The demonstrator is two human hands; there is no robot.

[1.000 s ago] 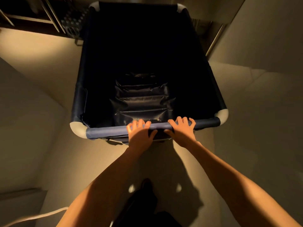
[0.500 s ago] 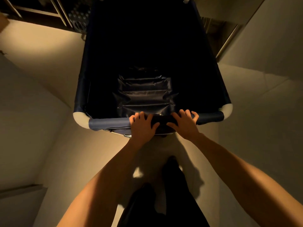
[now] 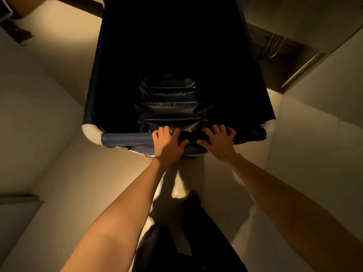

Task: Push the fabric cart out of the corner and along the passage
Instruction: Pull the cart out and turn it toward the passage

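A deep dark navy fabric cart (image 3: 125,139) with white rounded corner caps fills the middle of the head view, and its far end runs off the top edge. Inside it is black, with folded dark fabric on the bottom. My left hand (image 3: 167,147) grips the near rim bar just left of centre. My right hand (image 3: 219,143) grips the same bar just right of centre. Both arms are stretched out straight in front of me.
Pale walls (image 3: 35,114) close in on the left and right of the cart. A dark doorway or shelf area with metal rails (image 3: 279,55) lies ahead on the right. My dark trouser leg and shoe (image 3: 193,199) stand on the light floor behind the cart.
The cart has rolled forward and its far end has left the top of the frame. My foot has stepped forward. Both hands keep their hold on the rim bar.
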